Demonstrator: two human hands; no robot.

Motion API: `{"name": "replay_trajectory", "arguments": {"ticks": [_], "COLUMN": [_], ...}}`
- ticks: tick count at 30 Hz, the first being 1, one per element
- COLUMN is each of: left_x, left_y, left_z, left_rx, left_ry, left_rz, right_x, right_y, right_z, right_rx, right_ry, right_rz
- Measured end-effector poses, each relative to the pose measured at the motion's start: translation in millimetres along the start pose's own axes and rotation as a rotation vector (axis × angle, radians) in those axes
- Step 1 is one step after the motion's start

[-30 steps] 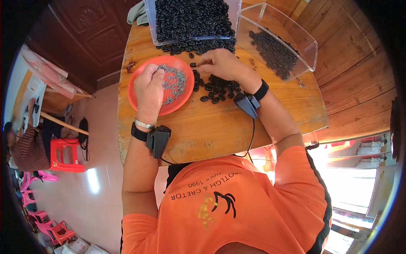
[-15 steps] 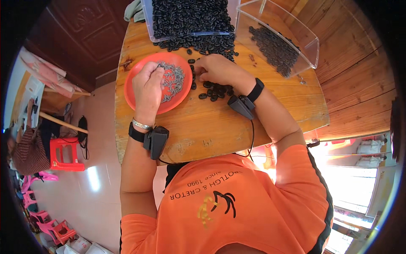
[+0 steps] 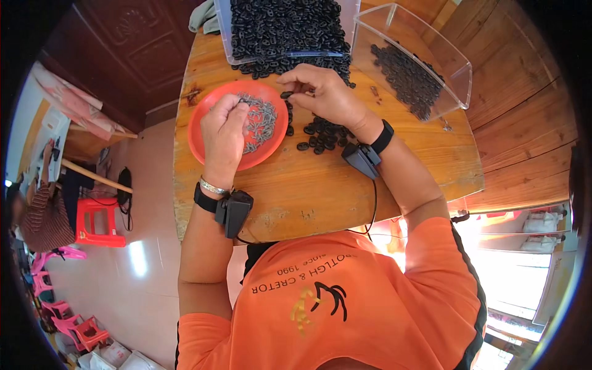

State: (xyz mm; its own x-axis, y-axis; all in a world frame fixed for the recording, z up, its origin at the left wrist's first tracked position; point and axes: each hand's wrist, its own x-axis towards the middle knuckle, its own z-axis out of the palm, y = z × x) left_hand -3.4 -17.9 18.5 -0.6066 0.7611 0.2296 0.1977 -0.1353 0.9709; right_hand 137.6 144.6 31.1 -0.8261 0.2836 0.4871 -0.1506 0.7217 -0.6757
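Note:
My left hand hovers over a red plate that holds many small grey metal pins. Its thumb and fingers are pinched at the plate's middle; a tiny dark bit shows at their tips, too small to name. Just right of the plate, my right hand reaches in with thumb and fingers apart. A black oval piece with holes lies between them, close to the thumb tip. More black pieces form a short column along the plate's right rim, and a small pile sits below the right hand.
A clear plastic bin full of black pieces spills onto the wooden table at the far side. A second clear bin stands far right, with black pieces in it. Each wrist wears a strapped black device with a cable. A person sits far left.
My right hand has moved slightly away from me, and its fingers have spread around the black piece. My left hand stays pinched over the plate. The whole view has shifted a little.

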Motion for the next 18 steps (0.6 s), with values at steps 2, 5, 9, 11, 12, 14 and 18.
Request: {"name": "replay_trajectory", "arguments": {"ticks": [2,5,9,11,12,14,18], "left_x": [0,0,0,-1,-1,1,2], "left_y": [-1,-3,-6,-4,-4,-7,-6], "left_z": [2,2,3,4,4,3,3], "left_rx": [0.008,0.015,-0.005,-0.046,-0.088,-0.128,-0.166], "left_ry": [0.001,-0.004,-0.015,-0.025,-0.033,-0.049,-0.035], "left_rz": [-0.001,-0.001,-0.026,-0.062,-0.101,-0.133,-0.156], "right_x": [-1,-1,1,0,0,0,1], "right_y": [-4,-3,-1,5,9,15,20], "right_z": [-1,-1,0,5,5,1,0], "right_rx": [-0.018,-0.021,-0.115,0.292,0.293,0.694,0.786], "right_ry": [0.052,0.050,0.037,0.044,0.046,-0.079,-0.096], "right_rz": [-0.066,-0.086,-0.129,0.250,0.249,0.569,0.620]}}
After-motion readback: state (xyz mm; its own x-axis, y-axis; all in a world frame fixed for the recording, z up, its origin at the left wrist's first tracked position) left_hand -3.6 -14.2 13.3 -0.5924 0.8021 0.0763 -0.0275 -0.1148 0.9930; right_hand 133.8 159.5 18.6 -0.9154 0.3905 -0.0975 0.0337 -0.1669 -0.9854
